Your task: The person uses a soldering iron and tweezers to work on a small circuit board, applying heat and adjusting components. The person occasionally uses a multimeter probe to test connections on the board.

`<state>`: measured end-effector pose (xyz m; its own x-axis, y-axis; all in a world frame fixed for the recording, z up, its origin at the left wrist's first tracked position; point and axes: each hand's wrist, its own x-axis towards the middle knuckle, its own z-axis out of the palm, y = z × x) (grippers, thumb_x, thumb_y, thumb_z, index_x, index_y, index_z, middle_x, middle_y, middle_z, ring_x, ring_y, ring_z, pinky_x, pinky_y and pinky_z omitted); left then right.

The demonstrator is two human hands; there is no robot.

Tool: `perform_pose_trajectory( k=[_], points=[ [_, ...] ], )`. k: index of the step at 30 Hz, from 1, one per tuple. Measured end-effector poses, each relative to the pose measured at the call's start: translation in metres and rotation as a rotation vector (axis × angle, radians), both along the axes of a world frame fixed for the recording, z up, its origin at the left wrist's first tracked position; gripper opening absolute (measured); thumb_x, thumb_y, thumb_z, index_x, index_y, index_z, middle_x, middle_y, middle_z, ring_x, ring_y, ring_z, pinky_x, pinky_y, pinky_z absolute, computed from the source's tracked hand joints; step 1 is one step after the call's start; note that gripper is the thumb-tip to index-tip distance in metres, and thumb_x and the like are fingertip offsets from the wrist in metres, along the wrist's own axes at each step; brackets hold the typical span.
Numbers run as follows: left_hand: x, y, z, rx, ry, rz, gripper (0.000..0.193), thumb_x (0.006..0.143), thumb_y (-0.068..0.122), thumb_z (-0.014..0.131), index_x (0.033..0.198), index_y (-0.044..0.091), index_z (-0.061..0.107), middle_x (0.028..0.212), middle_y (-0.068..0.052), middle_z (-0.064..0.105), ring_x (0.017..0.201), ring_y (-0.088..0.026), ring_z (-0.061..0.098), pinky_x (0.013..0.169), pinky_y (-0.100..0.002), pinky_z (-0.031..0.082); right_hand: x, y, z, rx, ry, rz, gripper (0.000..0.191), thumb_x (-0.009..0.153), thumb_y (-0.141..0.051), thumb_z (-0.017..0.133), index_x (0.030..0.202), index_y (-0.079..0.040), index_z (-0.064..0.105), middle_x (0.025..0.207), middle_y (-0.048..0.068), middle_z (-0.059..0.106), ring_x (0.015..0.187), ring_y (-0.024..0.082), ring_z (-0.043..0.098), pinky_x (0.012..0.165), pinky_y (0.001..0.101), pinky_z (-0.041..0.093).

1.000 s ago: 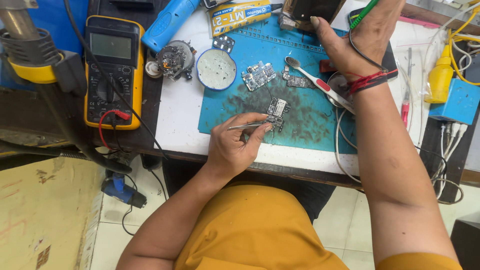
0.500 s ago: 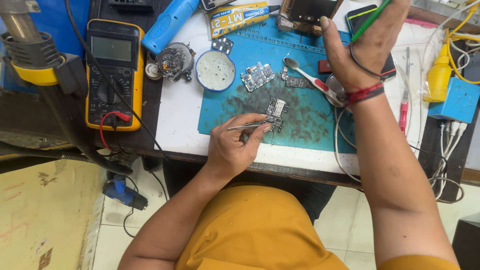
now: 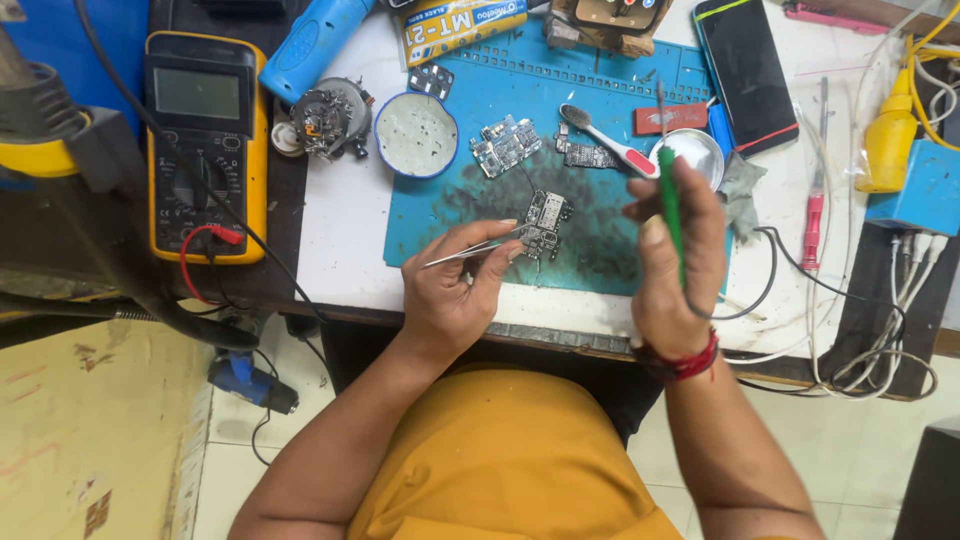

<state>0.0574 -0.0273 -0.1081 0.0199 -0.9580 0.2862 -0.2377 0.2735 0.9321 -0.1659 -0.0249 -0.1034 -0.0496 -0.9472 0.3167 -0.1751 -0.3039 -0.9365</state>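
Circuit board, tweezers (left hand); soldering iron

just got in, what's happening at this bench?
A person in a yellow shirt works at a blue rubber repair mat. Their left hand pinches thin metal tweezers whose tips touch a small dark circuit board on the mat. Their right hand holds a green-handled soldering iron raised above the mat, tip up, clear of the board.

The one camera sits on my head and looks almost straight down, close over my lap and both forearms, onto the near edge of my workbench, with the blue mat at mid-frame and floor below.
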Motion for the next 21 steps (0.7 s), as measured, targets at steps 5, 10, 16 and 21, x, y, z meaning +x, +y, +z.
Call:
perform_pose_trajectory(
  k=[5, 10, 16, 21],
  points=[
    [-0.004, 0.001, -0.003, 0.004, 0.025, 0.02, 0.018, 0.099, 0.007, 0.076, 0.116, 0.006, 0.07, 0.094, -0.007, 0.075, 0.078, -0.012, 0.072, 0.068, -0.024, 0.055, 0.006, 0.022, -0.011, 0.053, -0.002, -0.119, 0.022, 0.114, -0.007, 0.061, 0.134, 0.001, 0.061, 0.111, 0.01, 0.07, 0.101, 0.013, 0.067, 0.093, 0.0276, 0.055],
    [-0.009, -0.001, -0.009, 0.012, 0.025, 0.035, 0.011, 0.101, 0.008, 0.073, 0.111, 0.004, 0.07, 0.092, -0.007, 0.075, 0.074, -0.011, 0.073, 0.064, -0.024, 0.057, 0.006, 0.03, -0.017, 0.171, -0.087, -0.126, 0.016, 0.106, -0.002, 0.06, 0.121, 0.002, 0.064, 0.107, 0.009, 0.072, 0.094, 0.013, 0.072, 0.089, 0.0273, 0.058],
    [-0.011, -0.004, -0.013, 0.007, 0.044, 0.03, 0.009, 0.103, 0.007, 0.07, 0.11, 0.002, 0.067, 0.092, -0.008, 0.074, 0.072, -0.011, 0.073, 0.062, -0.024, 0.057, 0.012, 0.03, -0.025, 0.174, 0.008, -0.146, 0.009, 0.101, 0.0, 0.07, 0.108, 0.003, 0.066, 0.093, 0.005, 0.073, 0.081, 0.005, 0.064, 0.073, 0.0203, 0.051],
    [-0.011, -0.005, -0.015, 0.048, 0.057, 0.037, 0.008, 0.104, 0.007, 0.068, 0.109, 0.002, 0.066, 0.093, -0.008, 0.075, 0.069, -0.011, 0.072, 0.06, -0.023, 0.056, 0.013, 0.03, -0.031, 0.151, 0.097, -0.185, 0.011, 0.096, 0.001, 0.075, 0.101, 0.002, 0.065, 0.087, 0.004, 0.071, 0.073, 0.004, 0.061, 0.067, 0.0187, 0.047]
  ],
)
